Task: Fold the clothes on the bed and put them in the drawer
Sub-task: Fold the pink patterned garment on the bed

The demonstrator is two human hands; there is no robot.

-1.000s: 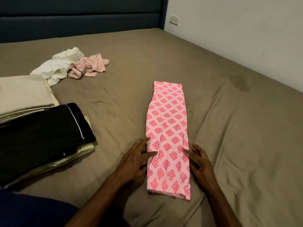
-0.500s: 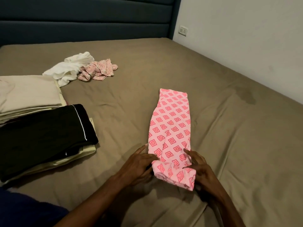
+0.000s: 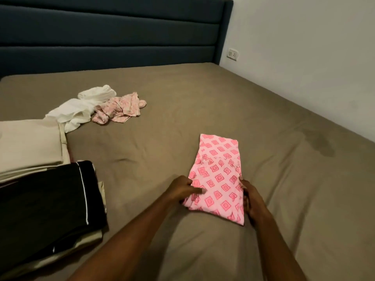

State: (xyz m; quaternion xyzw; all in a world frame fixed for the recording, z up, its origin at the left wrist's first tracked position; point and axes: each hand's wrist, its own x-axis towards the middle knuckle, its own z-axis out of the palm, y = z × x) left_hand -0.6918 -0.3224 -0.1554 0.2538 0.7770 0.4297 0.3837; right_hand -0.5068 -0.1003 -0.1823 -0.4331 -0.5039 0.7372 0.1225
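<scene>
Taupe fitted sheet covers the wide bed [image 3: 182,102], dark blue padded headboard [image 3: 113,35] behind, white wall [image 3: 304,57] along the right side. Far left: stack of folded cream linens [image 3: 26,147], and nearer the camera a folded black garment with white piping [image 3: 46,201] on top of pale cloth; probably finished pieces parked aside for the drawer, which is not in view. Further back, a crumpled white garment [image 3: 81,108] touches a crumpled pale pink floral garment [image 3: 119,108], both unfolded, likely next in line. Centre right: pink cloth with red diamond print [image 3: 218,175], a narrow strip flat on the sheet, near half doubled over the far half. Left hand [image 3: 182,189] pinches the left edge of the upper layer, thumb on top; right hand [image 3: 250,197] clamps the right edge, fingers curled under. Both grips are closed on the cloth, one per side, likely to keep the edges aligned while the fold lands square. Judged: fold mid-way, drawer step not yet started.
</scene>
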